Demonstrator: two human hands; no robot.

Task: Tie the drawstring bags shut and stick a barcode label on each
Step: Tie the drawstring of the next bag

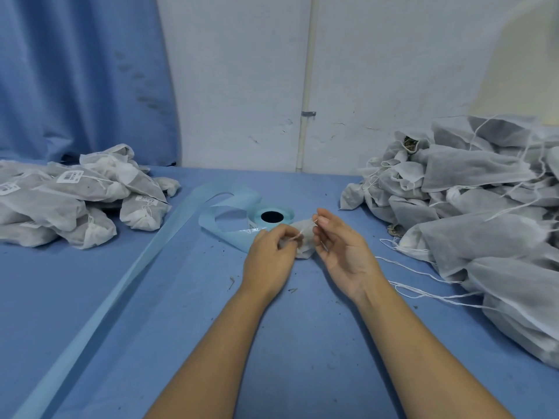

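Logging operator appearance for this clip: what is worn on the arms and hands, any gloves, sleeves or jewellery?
Nothing is worn. The left hand and right hand are bare, with no gloves, rings, watch or wristband. No sleeves show: both arms are uncovered down to the bottom edge of the frame.

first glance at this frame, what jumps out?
Centre: the left hand and right hand pinch the drawstring of a small white bag over the blue table. A big heap of unlabelled bags fills the right side; a smaller pile of barcoded bags lies far left, with a label roll just behind the hands.
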